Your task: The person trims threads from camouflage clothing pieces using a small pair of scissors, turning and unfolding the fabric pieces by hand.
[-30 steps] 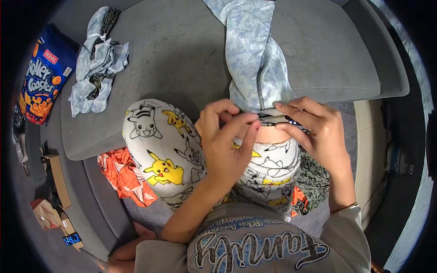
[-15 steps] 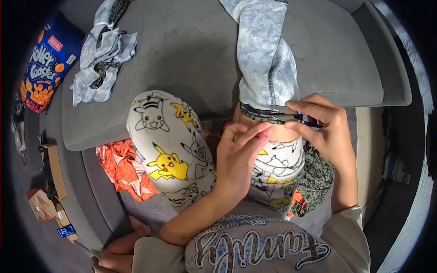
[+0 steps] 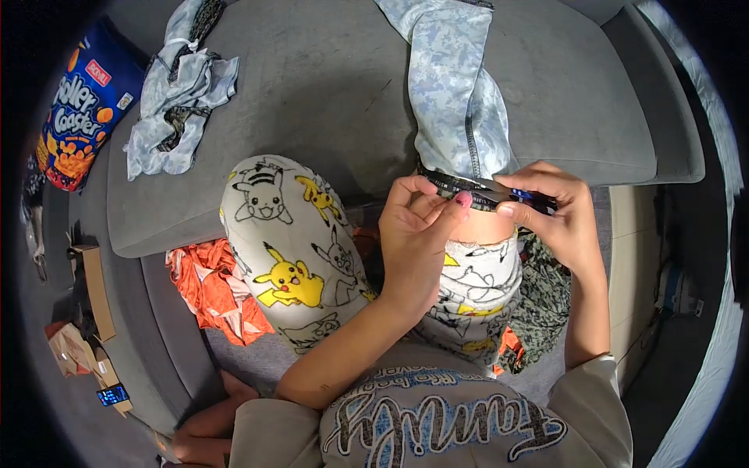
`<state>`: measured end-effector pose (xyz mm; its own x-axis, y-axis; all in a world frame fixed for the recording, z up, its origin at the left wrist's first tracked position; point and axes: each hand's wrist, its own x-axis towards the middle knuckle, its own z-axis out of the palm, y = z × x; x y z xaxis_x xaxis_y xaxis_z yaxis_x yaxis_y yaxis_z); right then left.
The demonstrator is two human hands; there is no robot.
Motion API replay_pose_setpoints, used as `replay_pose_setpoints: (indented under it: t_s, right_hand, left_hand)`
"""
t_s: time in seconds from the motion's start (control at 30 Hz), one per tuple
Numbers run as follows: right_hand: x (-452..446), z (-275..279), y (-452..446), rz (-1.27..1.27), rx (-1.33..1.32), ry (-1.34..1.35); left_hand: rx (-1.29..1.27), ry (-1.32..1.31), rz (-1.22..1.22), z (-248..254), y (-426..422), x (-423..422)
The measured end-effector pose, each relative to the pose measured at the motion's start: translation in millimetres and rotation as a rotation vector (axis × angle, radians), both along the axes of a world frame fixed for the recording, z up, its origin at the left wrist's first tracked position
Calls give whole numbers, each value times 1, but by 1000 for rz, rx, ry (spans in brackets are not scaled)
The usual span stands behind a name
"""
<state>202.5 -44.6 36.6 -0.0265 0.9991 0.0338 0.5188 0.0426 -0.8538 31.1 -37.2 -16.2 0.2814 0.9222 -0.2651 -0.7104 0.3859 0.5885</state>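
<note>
A light blue-grey camouflage garment (image 3: 449, 101) lies over the sofa edge and onto my knee, with a dark seam down it and a black lettered band at its near end. My left hand (image 3: 417, 234) pinches that black band (image 3: 446, 186) between thumb and fingers, a dark red mark showing on the thumb. In my right hand (image 3: 566, 218) is a small black-and-blue tool (image 3: 534, 201) that looks like thread snips. Its thin metal end points left and lies against the band; fingers hide part of the handle.
A second camouflage garment (image 3: 175, 117) lies crumpled on the grey sofa (image 3: 312, 78), beside a blue snack-printed cushion or bag (image 3: 92, 109). Orange cloth (image 3: 218, 288) and dark patterned cloth (image 3: 538, 304) lie below. Cardboard pieces (image 3: 94, 292) and a phone (image 3: 113, 395) are at left.
My left hand has moved up and now pinches the black band, lifting it slightly. The tool in my right hand has shifted a little and stays at the band.
</note>
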Motion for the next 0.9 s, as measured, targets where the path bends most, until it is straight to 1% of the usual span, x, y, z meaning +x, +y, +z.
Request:
replay_pose_setpoints:
  t_s: [0.3, 0.43, 0.53, 0.6, 0.73, 0.8, 0.9]
  right_hand:
    - [3, -6, 2, -1, -48, 96]
    - [4, -7, 2, 2, -80, 91]
    - [5, -11, 3, -1, -88, 168]
    - [8, -15, 2, -3, -111, 302]
    - [7, -11, 0, 0, -101, 247]
    - [4, -8, 0, 8, -67, 136]
    - [3, -9, 0, -6, -78, 170]
  left_hand:
    - [22, 8, -10, 0, 2, 0]
    - [22, 9, -10, 0, 1, 0]
    - [22, 25, -18, -1, 2, 0]
    - [24, 10, -17, 0, 2, -1]
    - [31, 12, -20, -1, 1, 0]
    - [63, 29, 13, -1, 1, 2]
    - [66, 41, 19, -1, 0, 3]
